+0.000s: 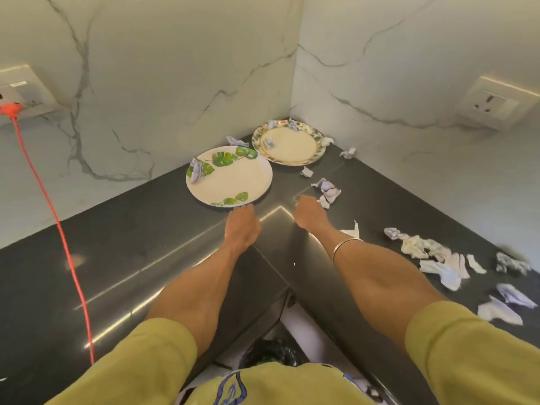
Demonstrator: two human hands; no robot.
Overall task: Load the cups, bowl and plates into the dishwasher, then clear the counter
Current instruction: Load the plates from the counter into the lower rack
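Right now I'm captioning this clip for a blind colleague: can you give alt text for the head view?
A person's left hand and right hand reach across a dark corner counter toward a leaf-patterned plate; the left fingertips are at its near rim. A floral-rimmed plate sits behind it in the corner, and crumpled paper scraps litter the plates and the counter to the right.

The round white plate (233, 179) bears green leaf prints. The round cream plate (289, 146) has a dark floral rim edged in gold. Crumpled pale lilac-white paper scraps (328, 192) dot the glossy black stone surface (146, 229). White marble walls (175, 68) show grey veins. A red-orange cord (58, 223) hangs from its plug. Sleeves (140, 363) are mustard yellow.
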